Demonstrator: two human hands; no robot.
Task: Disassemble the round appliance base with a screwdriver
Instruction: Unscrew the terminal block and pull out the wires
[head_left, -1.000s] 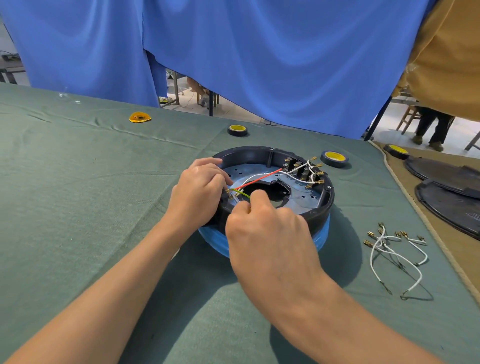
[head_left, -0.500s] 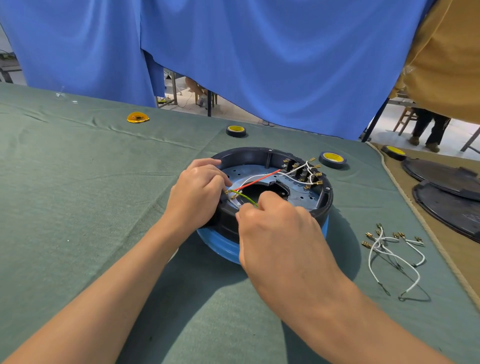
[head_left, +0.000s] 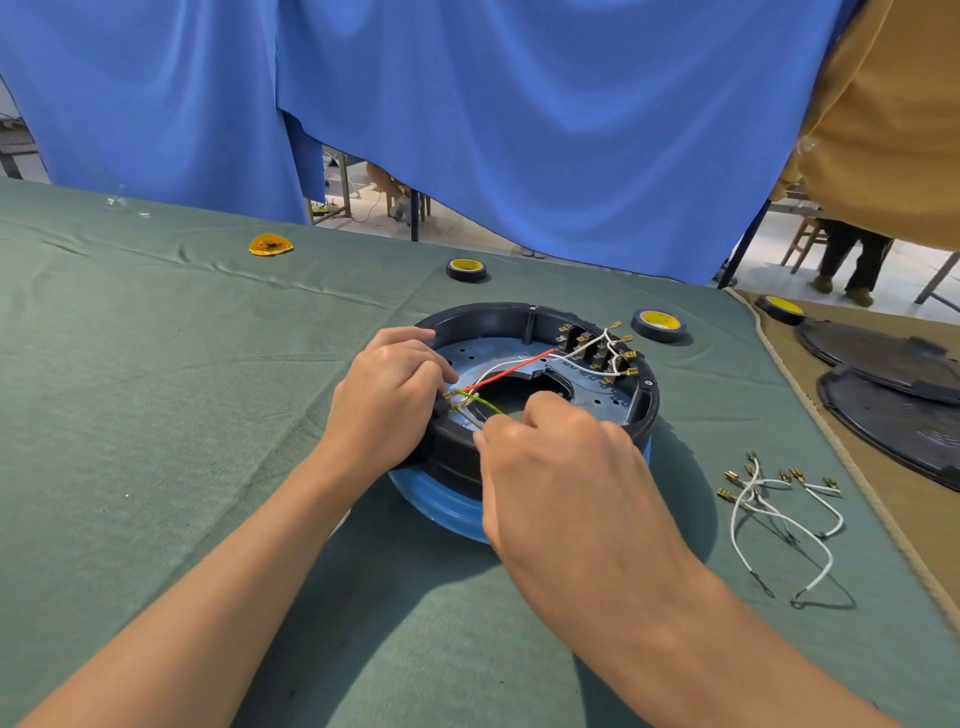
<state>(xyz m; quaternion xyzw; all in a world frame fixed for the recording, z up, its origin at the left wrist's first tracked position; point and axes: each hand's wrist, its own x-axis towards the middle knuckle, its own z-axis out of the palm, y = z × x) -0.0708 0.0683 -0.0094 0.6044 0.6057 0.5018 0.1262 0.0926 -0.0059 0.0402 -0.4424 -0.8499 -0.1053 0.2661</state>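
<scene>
The round appliance base, black with a blue underside, lies open side up on the green cloth. Inside it run a red wire, white wires and a green-yellow wire. My left hand grips the base's near-left rim, its fingers closed at the brass terminals there. My right hand is over the near rim, its fingertips pinched on the green-yellow wire. No screwdriver is in view.
A bundle of loose white wires with brass connectors lies to the right. Tape rolls sit behind the base, and an orange disc far left. Dark round covers lie at the right edge. Blue curtain hangs behind.
My right hand has drawn back toward me and to the right, pulling the green-yellow wire out from the terminals. My left hand has stayed on the rim.
</scene>
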